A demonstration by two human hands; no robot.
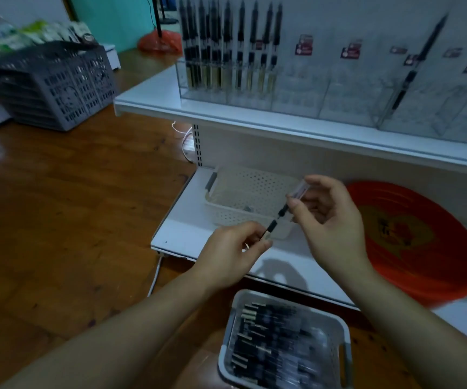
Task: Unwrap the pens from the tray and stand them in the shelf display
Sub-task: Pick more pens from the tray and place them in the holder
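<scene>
Left hand (233,249) pinches pen (275,220) gold end, right hand (326,213) pinches clear wrapper (297,192) at 1 o'clock. Light, stiff, slippery probably; hold barrel.

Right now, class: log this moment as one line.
step: unwrapping | left hand: grips pen | right hand: pinches wrapper | tray: pens remain

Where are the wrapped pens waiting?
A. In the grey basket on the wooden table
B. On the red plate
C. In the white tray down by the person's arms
C: the white tray near the bottom edge holds the wrapped pens.
</scene>
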